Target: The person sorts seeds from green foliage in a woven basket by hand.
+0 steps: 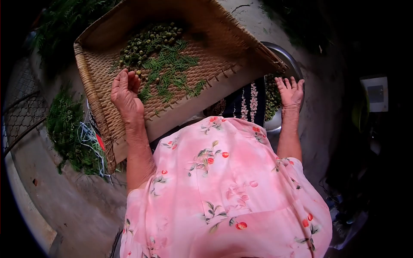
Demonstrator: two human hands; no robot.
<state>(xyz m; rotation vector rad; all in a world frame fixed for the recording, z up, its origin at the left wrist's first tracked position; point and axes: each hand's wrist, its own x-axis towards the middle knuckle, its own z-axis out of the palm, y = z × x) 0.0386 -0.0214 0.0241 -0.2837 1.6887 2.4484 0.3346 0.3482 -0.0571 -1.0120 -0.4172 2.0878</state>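
Observation:
A woven winnowing tray point(99, 64) lies tilted across my lap, bearing a pile of small green seed cones point(150, 45) and some flat green conifer sprigs point(172, 64). Over the tray's left part is my left hand point(127, 94), its fingers curled together beside the cones. Whatever it holds, if anything, is too small to make out. To the right, my right hand point(291, 91) is spread with the fingers apart and nothing in them. It is above the edge of a metal basin point(297, 64), which contains more green cones point(272, 96) and is partly hidden by the tray.
Heaps of green branches lie on the floor at left point(69, 129), with pale plastic strings point(92, 142) beside them. Other dark foliage point(69, 26) is at the top left. A wire mesh point(26, 103) stands far left, and a white boxy object point(375, 93) is at right.

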